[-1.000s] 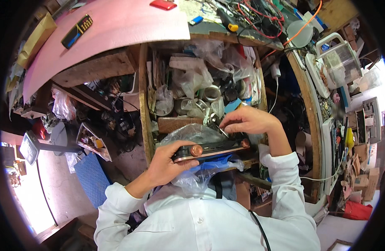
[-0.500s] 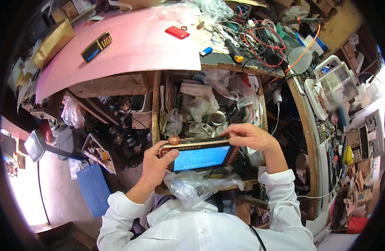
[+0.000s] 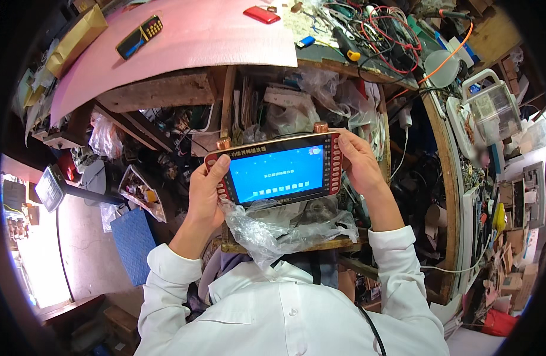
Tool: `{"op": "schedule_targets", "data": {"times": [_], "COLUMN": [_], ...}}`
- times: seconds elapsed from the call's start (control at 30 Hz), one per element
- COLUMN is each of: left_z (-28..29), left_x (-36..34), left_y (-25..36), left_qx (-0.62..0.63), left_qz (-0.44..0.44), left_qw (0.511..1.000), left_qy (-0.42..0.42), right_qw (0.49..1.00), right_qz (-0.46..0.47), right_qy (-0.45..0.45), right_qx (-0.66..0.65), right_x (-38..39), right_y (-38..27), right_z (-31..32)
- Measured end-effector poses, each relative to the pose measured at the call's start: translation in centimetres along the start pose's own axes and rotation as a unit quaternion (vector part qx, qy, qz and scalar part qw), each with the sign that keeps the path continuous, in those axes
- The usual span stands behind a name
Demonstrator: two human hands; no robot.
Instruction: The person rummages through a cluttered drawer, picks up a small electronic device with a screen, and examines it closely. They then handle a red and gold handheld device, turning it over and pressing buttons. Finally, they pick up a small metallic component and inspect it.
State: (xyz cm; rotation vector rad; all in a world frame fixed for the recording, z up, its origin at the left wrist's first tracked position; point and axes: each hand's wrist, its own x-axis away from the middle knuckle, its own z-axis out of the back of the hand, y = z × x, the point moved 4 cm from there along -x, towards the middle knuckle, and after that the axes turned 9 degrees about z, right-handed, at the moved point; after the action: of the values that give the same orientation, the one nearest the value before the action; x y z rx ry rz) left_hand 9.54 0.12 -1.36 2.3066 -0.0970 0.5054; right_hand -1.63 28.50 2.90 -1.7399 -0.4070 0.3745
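Note:
Between my two hands is a portable video player (image 3: pixel 277 172) with a lit blue screen, red button strips at both sides and copper-coloured knobs on its top edge. My left hand (image 3: pixel 206 184) grips its left end, thumb on the front. At the right end my right hand (image 3: pixel 357 160) holds it, thumb by the buttons and fingers behind. The screen faces me. A crumpled clear plastic bag (image 3: pixel 264 231) hangs just below the player. Behind the player lies an open wooden drawer (image 3: pixel 225 113) filled with plastic bags and parts, partly covered by it.
A pink sheet (image 3: pixel 208 41) covers the bench beyond, with a black keypad device (image 3: pixel 139 37) and a red case (image 3: pixel 262 15) on it. Tangled cables (image 3: pixel 391 38) and a screwdriver (image 3: pixel 346 46) lie at the far right. A blue board (image 3: pixel 133 246) leans at the left.
The player has been raised and tilted so its screen faces me more fully. My right hand has moved from its top edge to its right end. The view has shifted slightly.

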Motion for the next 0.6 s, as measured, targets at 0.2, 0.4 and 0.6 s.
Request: {"op": "schedule_targets", "data": {"times": [0.2,0.4,0.6], "left_z": [0.8,1.7,1.5], "left_x": [-0.4,-0.8,-1.4], "left_y": [0.4,0.3,0.7], "left_qx": [-0.05,0.029,0.142], "left_qz": [-0.109,-0.096,-0.024], "left_qw": [0.99,0.993,0.989], "left_qy": [-0.068,-0.056,-0.04], "right_qw": [0.996,0.992,0.986], "right_qz": [0.083,0.129,0.164], "right_qy": [-0.036,0.009,0.006], "right_qx": [0.016,-0.002,-0.032], "right_x": [0.4,0.4,1.0], "right_y": [-1.1,-1.7,-2.6], "right_z": [-0.5,-0.9,-3.0]}}
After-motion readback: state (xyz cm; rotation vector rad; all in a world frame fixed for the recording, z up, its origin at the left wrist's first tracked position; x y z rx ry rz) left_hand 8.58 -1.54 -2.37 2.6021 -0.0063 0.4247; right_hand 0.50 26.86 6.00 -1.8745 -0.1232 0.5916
